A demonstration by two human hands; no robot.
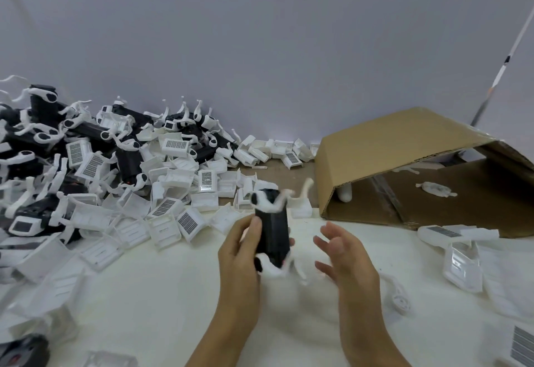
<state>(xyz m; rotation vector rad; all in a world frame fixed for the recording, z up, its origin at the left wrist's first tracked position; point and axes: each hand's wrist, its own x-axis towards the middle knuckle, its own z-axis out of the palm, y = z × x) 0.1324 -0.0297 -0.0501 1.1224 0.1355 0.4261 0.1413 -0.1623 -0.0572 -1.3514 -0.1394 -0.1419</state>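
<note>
My left hand (239, 254) grips the black rectangular plastic block with white hooked end caps (273, 236) upright above the white tabletop (159, 294). My right hand (344, 254) hovers just beside it, fingers spread and holding nothing. Judging by the heap of finished black-and-white units (43, 141) at the left and the many loose white plastic trays (173, 176) around it, I'd say the batch is partway done, with plenty left to fit.

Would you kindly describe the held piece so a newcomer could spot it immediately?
Find the cardboard box tipped over at the right. Just left of it, the left hand grips a black block with white hooked caps at both ends. It alone is held upright.
</note>
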